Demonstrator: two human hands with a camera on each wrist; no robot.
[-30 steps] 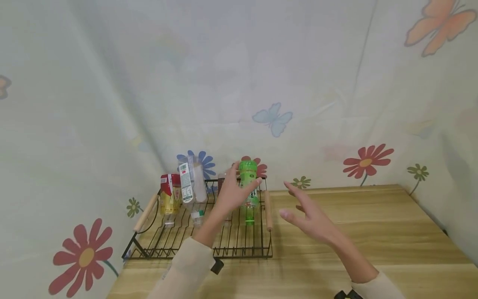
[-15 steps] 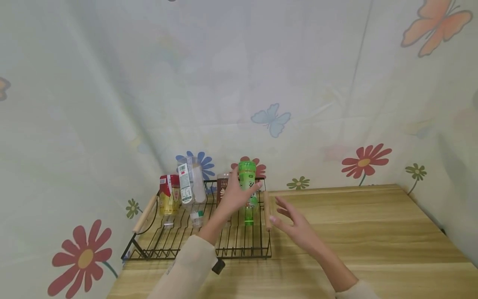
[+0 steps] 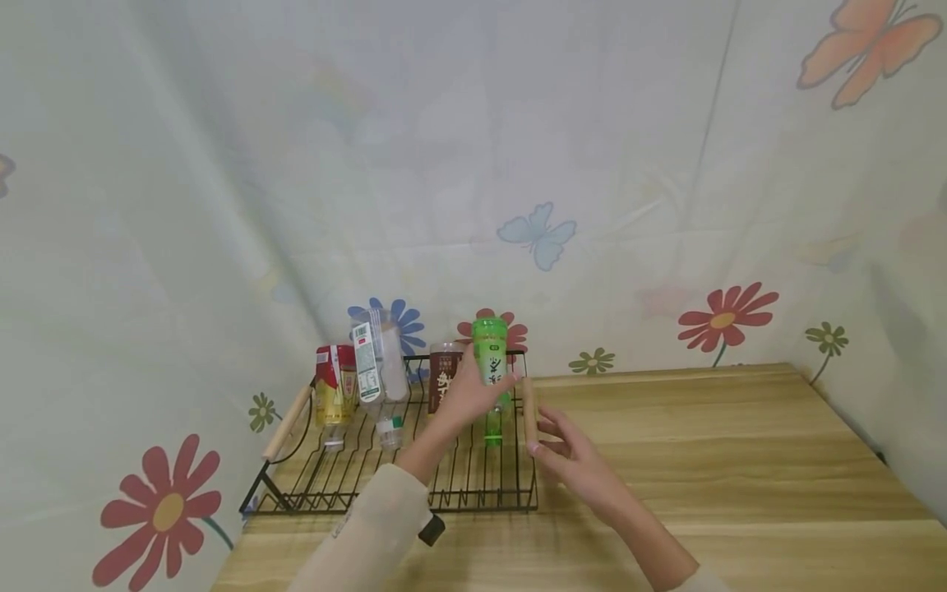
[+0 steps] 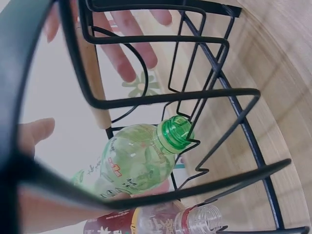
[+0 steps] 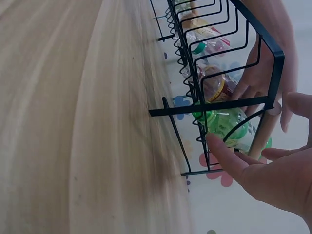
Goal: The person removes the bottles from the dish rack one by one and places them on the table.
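Note:
A green plastic bottle [image 3: 491, 349] stands cap-end down in a black wire rack [image 3: 473, 503]. My left hand [image 3: 466, 395] is at its left side, fingers alongside it; in the left wrist view the thumb [image 4: 39, 130] stands spread away from the bottle. The fingers in the right wrist view reach beside the bottle from above. My right hand [image 3: 584, 469] is at the rack's right wooden handle [image 3: 530, 415], with its thumb tip right at the handle's lower end. Its fingers look loosely spread in the right wrist view. Left of the green bottle stands a brown-labelled bottle [image 3: 441, 374].
Further left in the rack are a clear bottle with a white label [image 3: 377, 362] and a red and gold bottle [image 3: 335, 386]. Another wooden handle [image 3: 288, 421] is at the rack's left end. The rack stands on a wooden table [image 3: 703, 460] before a flower-patterned curtain [image 3: 629, 164].
My right hand has moved left and down to the rack's right handle. My left hand has stayed beside the green bottle, shifting slightly; more of the brown label shows now.

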